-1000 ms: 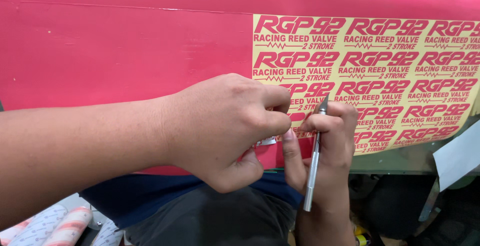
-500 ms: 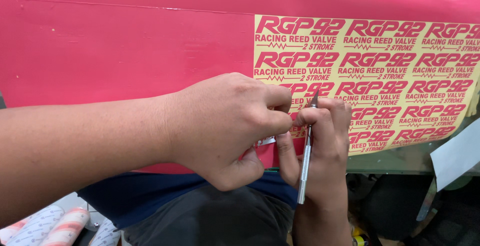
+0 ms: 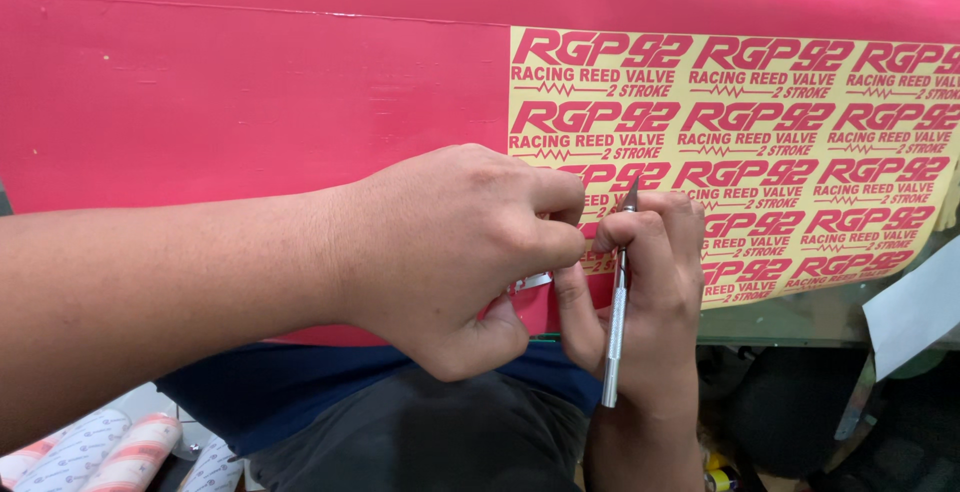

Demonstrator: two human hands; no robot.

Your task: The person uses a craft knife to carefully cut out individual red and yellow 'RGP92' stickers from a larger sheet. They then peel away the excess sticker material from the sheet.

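Observation:
A large pink vinyl sheet (image 3: 250, 92) lies across the work surface. Its right part is a yellow patch (image 3: 760, 142) with rows of pink lettering stickers. My left hand (image 3: 450, 252) is curled into a fist at the patch's lower left corner, pinching something small there; what it pinches is hidden by the fingers. Right beside it, my right hand (image 3: 640, 292) holds a slim silver craft knife (image 3: 614, 322), with the blade pointing up at the sheet.
A white paper sheet (image 3: 910, 307) hangs at the right edge, over a green surface (image 3: 790, 322). Rolled material with a white and pink pattern (image 3: 110, 452) lies at the lower left. My dark clothing (image 3: 400, 432) fills the bottom centre.
My right hand and the knife have shifted slightly left and up, closer to my left fist. The left hand has stayed in place.

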